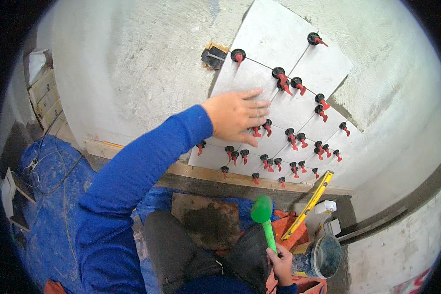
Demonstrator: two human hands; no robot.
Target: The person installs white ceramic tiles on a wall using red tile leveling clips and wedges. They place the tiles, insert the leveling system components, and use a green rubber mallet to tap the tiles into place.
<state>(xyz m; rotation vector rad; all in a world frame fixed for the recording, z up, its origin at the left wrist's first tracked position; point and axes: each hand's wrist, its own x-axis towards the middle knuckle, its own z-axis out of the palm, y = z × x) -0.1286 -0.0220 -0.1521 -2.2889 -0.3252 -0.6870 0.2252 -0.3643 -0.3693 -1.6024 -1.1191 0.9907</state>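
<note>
My left hand (pixel 240 116) lies flat with fingers spread against a light grey wall tile (pixel 250 81). Around it, several black-and-red tile leveling clips (pixel 293 137) stick out along the joints between tiles. My right hand (pixel 281 264), low at the right, is closed round the handle of a green mallet (pixel 262 209). The mallet's head points up, apart from the tiles. A black cable box with a metal piece (pixel 213 56) sits in the wall beside the tiles' left edge.
A wooden batten (pixel 206 172) runs under the tiles. A yellow spirit level (pixel 308 203) leans at the right, above a bucket (pixel 327 257). Blue sheeting (pixel 59 196) with cables covers the floor at left; stacked boxes (pixel 45 100) stand behind.
</note>
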